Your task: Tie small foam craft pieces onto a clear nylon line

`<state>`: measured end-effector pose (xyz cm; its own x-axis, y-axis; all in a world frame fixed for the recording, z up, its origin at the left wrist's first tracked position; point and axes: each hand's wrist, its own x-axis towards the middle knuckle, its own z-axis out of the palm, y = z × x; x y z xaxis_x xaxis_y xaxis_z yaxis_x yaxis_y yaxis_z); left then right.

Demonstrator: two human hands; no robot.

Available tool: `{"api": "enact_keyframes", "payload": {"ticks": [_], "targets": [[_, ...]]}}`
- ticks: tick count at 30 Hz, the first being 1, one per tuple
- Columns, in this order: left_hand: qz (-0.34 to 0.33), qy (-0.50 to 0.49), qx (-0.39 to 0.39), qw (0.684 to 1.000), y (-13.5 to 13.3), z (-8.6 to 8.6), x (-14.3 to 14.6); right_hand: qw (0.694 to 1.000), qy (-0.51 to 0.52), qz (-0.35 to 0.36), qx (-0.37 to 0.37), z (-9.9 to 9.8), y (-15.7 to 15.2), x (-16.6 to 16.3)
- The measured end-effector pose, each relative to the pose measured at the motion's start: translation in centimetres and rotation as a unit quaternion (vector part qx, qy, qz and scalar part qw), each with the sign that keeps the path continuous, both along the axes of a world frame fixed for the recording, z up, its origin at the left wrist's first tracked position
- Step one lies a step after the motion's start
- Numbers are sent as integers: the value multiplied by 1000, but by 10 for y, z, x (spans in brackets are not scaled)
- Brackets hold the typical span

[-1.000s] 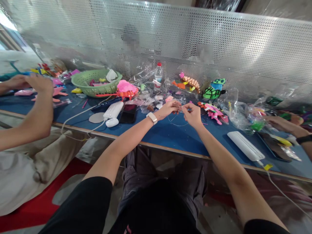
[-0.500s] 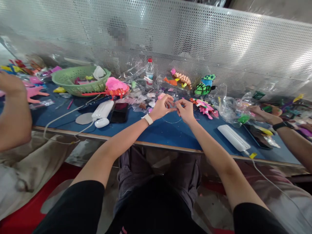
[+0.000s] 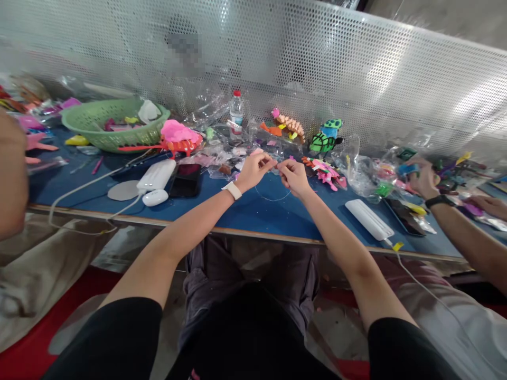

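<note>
A thin pale thread [image 3: 272, 200] hangs in a loop below my two hands, over the blue tabletop. My left hand [image 3: 254, 171], with a light band on its wrist, is closed in a pinch at one side of the thread. Close beside it my right hand [image 3: 295, 177] pinches too, fingertips almost meeting the left ones. Whatever else is between the fingertips is too small to make out. Just right of my right hand lies a pink foam figure [image 3: 330, 175]. Behind my hands are clear plastic bags and small foam pieces.
At the left stand a green basket [image 3: 114, 138] and a pink-and-red foam toy [image 3: 180, 138]. A white power bank [image 3: 157, 175] and a dark phone [image 3: 186, 180] lie nearby. Another white power bank [image 3: 369, 219] is at right. A water bottle [image 3: 236, 113] stands behind. Co-workers' arms show on both sides.
My fingers have drawn into tighter pinches, and the thread loop shows more plainly below them. The view has shifted a little. The right-hand co-worker's hand now lifts something blue.
</note>
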<state>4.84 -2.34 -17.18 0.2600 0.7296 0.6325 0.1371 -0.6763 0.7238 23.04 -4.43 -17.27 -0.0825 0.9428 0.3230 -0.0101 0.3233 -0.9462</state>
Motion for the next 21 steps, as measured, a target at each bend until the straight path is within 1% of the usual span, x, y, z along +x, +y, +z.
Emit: {"api": "enact_keyframes", "payload": {"ticks": [1, 3, 5, 6, 7, 9, 11, 13, 14, 16, 18, 21], "targets": [[-6, -11, -20, 1000, 3, -1, 1, 1000, 0, 3, 9, -1, 0, -1], [-24, -30, -85, 996, 8, -4, 2, 1000, -7, 5, 23, -1, -1, -2], [-36, -46, -139, 989, 13, -7, 4, 1000, -14, -8, 23, -1, -1, -3], [-31, -47, -143, 988, 14, -8, 4, 1000, -16, -20, 18, 0, -1, -4], [-19, -43, -129, 991, 14, -9, 5, 999, -14, -34, 11, 1, -1, -4], [32, -26, -59, 997, 13, -11, 4, 998, -4, -63, -10, 3, 0, -5], [108, 5, 33, 994, 11, -12, 3, 995, 16, -89, -40, 6, 0, -6], [178, 61, 120, 975, 9, -11, 0, 991, 37, -107, -68, 7, 1, -6], [196, 103, 161, 962, 8, -10, -2, 990, 46, -111, -78, 8, 1, -6], [192, 194, 239, 932, 7, -8, -5, 988, 56, -108, -90, 8, 0, -6], [167, 274, 309, 895, 6, -6, -6, 989, 58, -95, -95, 7, -2, -7], [162, 348, 384, 840, 7, -4, -7, 989, 59, -75, -110, 8, -4, -10]]}}
